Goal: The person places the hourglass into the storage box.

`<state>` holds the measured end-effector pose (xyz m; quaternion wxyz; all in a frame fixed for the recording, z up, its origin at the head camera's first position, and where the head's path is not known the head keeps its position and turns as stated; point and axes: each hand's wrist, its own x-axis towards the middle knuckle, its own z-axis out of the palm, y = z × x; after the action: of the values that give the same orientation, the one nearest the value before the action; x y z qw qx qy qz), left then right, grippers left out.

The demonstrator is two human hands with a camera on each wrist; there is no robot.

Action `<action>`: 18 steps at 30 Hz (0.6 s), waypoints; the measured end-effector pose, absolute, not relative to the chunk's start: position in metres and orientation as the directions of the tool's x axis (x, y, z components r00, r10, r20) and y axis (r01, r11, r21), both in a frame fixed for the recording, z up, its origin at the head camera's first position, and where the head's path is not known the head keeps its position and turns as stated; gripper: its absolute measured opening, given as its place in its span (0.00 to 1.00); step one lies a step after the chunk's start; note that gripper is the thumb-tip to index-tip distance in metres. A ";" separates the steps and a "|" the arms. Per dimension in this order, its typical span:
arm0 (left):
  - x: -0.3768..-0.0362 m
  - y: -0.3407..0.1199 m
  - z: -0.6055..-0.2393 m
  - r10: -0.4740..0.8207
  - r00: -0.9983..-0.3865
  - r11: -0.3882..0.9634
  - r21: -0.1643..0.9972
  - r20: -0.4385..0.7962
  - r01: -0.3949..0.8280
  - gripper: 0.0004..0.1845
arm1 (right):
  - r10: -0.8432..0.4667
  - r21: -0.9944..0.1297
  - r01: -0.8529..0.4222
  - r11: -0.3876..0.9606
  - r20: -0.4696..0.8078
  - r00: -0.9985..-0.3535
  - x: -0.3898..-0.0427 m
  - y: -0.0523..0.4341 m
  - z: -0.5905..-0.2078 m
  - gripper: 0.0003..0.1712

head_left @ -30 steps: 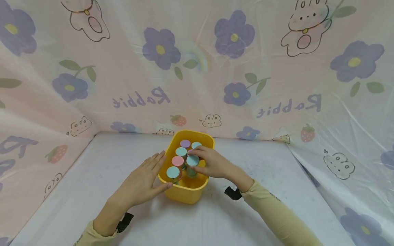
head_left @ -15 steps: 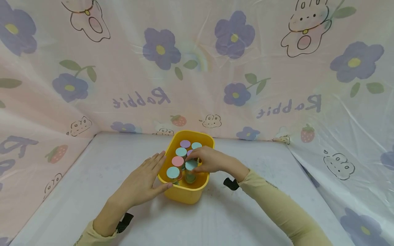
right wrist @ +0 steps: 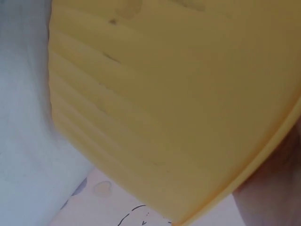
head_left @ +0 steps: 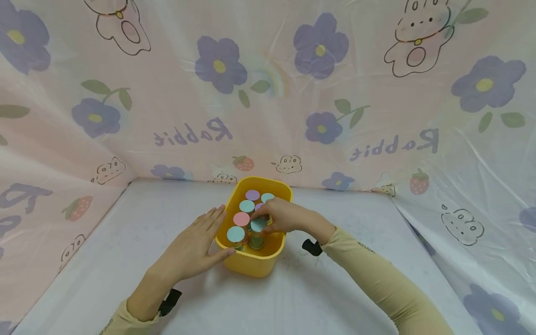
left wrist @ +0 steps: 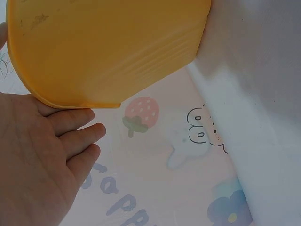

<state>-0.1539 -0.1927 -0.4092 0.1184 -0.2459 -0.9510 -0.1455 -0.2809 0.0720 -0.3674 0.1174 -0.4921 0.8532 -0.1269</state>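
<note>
A yellow bin (head_left: 251, 264) stands on the white table and holds several small jars with pastel lids: blue (head_left: 236, 234), pink (head_left: 241, 218), purple (head_left: 252, 195). My left hand (head_left: 197, 246) lies flat against the bin's left wall with straight fingers; in the left wrist view the fingers (left wrist: 75, 141) rest by the bin's wall (left wrist: 108, 47). My right hand (head_left: 281, 217) reaches into the bin and pinches a blue-lidded jar (head_left: 257, 229) near its top. The right wrist view shows only the bin's outer wall (right wrist: 164, 103).
Floral "Rabbit" sheeting (head_left: 268, 93) closes in the table at the back and on both sides. The bare white tabletop (head_left: 138, 232) spreads left, right and in front of the bin.
My right hand has shifted slightly left and lowered the blue-lidded jar deeper into the bin beside the others. My left hand has stayed against the bin.
</note>
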 end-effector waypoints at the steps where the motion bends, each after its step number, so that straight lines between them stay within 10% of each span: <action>1: -0.154 -0.193 -0.409 0.434 -0.849 0.836 0.217 0.301 0.504 0.53 | -0.867 -0.335 -0.806 0.488 -0.080 -0.492 -0.281 0.072 -0.368 0.22; 18: -0.153 -0.195 -0.409 0.429 -0.864 0.838 0.240 0.265 0.490 0.54 | -0.850 -0.417 -0.769 0.484 -0.017 -0.526 -0.272 0.083 -0.365 0.22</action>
<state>-0.1526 -0.1951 -0.4086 0.1007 -0.2408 -0.9534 -0.1511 -0.2716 0.0825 -0.3655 0.1111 -0.4741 0.8542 -0.1824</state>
